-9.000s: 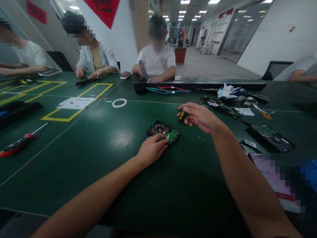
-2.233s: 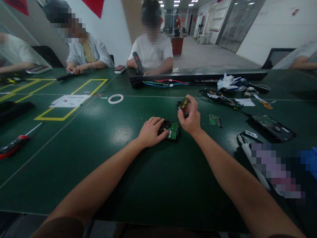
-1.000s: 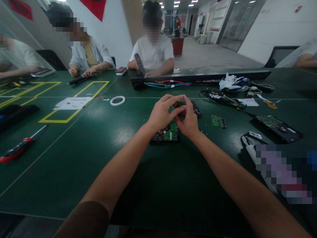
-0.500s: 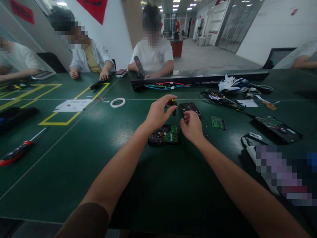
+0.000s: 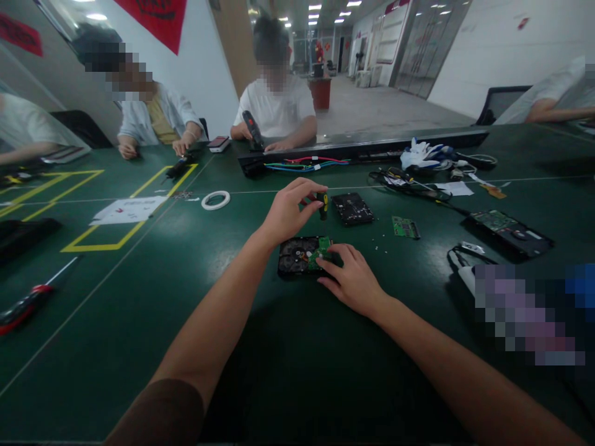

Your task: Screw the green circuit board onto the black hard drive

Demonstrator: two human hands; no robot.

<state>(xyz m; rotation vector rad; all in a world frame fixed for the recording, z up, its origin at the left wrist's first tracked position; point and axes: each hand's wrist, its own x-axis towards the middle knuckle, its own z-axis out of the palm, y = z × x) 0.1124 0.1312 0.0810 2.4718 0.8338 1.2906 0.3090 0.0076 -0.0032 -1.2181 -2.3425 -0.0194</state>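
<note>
A black hard drive (image 5: 297, 254) with a green circuit board (image 5: 320, 247) lies on the green table (image 5: 139, 291) in front of me. My left hand (image 5: 290, 212) is above it, fingers closed on a small black and yellow screwdriver (image 5: 321, 205) held upright. My right hand (image 5: 352, 277) rests on the drive's right end, fingers curled against the circuit board. Tiny screws (image 5: 379, 246) lie scattered to the right of the drive.
A second black drive (image 5: 354, 207), a loose green board (image 5: 404, 227) and a third drive (image 5: 509, 226) lie right of centre. Cables and gloves (image 5: 425, 158) sit farther back. A red-handled screwdriver (image 5: 28, 300), a tape ring (image 5: 215, 200) and paper (image 5: 127, 209) lie left. Other people sit across the table.
The screwdriver passed from my right hand to my left. My right hand then dropped onto the drive's right end, where my left hand had held it earlier.
</note>
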